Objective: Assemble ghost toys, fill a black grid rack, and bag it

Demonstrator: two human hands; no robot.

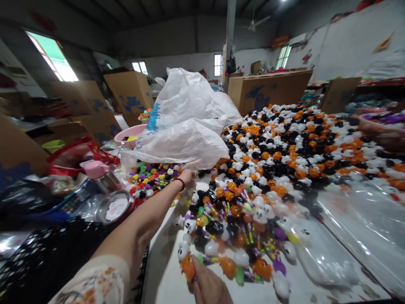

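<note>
Fingers of the right hand (210,285) pinch an orange plastic pumpkin (187,267); the left hand (189,177) is at a white plastic bag (186,135), finger closure unclear.

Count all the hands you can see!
3. The left hand is at the lower edge of the white bag, the right hand pinches an orange pumpkin, and another person's blurred hand shows at far right. More could be hidden.
</note>
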